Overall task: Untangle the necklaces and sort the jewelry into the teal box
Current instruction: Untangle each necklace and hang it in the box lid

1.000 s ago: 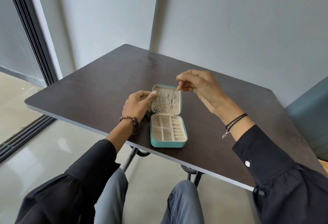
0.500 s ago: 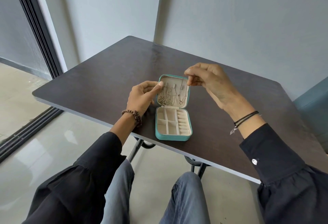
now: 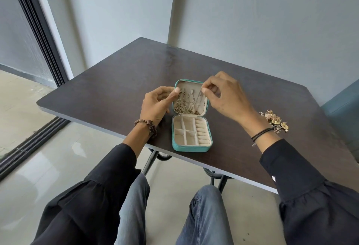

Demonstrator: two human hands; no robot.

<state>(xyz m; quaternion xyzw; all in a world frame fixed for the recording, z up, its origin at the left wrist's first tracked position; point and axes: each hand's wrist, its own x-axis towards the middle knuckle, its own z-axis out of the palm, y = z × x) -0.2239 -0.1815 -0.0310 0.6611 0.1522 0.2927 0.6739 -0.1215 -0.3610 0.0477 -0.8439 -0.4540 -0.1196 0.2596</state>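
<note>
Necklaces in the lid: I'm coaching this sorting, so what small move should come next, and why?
Probably lift the chain that the right hand pinches slowly upward, while the left hand steadies the teal box lid: the necklaces hang bunched together at their lower ends.

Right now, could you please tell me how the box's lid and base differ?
The lid holds hanging necklaces; the base shows bare compartments. The left hand holds the lid and the right hand pinches one of its necklaces; the base is untouched. Both are teal outside, cream inside.
</note>
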